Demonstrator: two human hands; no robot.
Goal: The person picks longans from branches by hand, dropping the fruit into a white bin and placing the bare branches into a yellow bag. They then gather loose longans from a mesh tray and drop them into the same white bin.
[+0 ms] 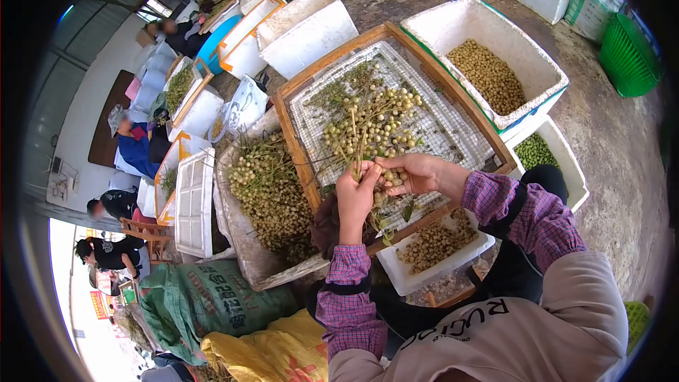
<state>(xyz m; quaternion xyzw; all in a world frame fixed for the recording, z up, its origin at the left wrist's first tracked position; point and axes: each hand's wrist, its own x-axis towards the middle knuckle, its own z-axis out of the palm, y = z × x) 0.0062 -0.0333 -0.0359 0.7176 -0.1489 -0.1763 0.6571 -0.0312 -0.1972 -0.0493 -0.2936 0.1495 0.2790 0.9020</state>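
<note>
My left hand (355, 198) is closed around the thin stems of a bunch of small round fruit (391, 178), over a wood-framed wire mesh screen (300, 145). Close against it, my right hand (417, 172) has its thumb and fingers bent in at the fruit and stems; exactly what they pinch is partly hidden. On the mesh beyond both hands lies a heap of pale yellow-green fruit (375, 127) with stems and bits of leaf. A few green leaves hang below my left hand.
A foam box of loose fruit (488, 74) stands right of the screen, near a box of greener fruit (535, 152). Stemmed fruit (269, 194) fills a container at left. A white tray (403, 286) sits below the screen. Sacks (212, 297) lie lower left; other people work farther back.
</note>
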